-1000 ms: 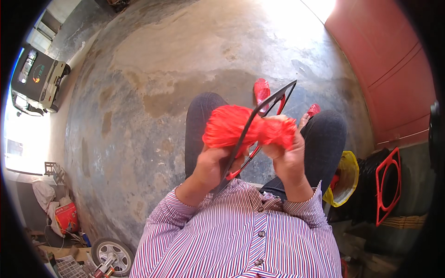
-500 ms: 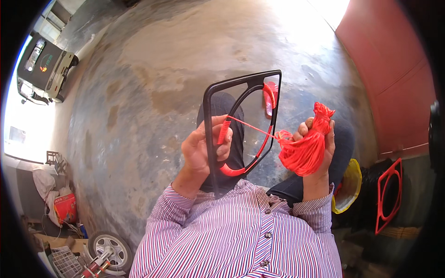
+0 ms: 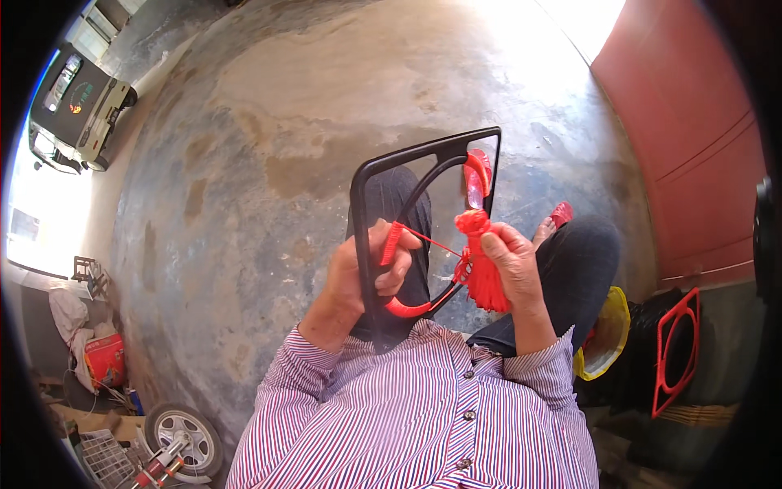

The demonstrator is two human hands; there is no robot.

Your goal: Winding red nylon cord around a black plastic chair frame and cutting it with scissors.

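Note:
A black rectangular frame (image 3: 432, 147) with a curved inner ring stands tilted in front of my lap. Parts of its ring are tightly wound with red cord (image 3: 392, 244). Closed around the ring and the frame's left side, my left hand (image 3: 336, 281) grips beside the wound section, thumb and finger near the cord. My right hand (image 3: 516, 265) pinches a tied hank of red cord (image 3: 486, 287), which hangs in front of the frame's right side. A thin strand runs taut from the winding to the hank. Part of the ring is hidden behind the hank.
Red shoes show beyond the frame and by my right leg (image 3: 590, 261). At right are a yellow-rimmed container (image 3: 623, 326), a red frame (image 3: 661, 383) and a red panel (image 3: 692, 114). A wheel (image 3: 213, 444), red package (image 3: 106, 359) and vehicle (image 3: 77, 106) are at left.
My right hand has moved left with the hank, from beside the frame to in front of its right side. The strand is shorter between the hands. My left hand stays on the frame.

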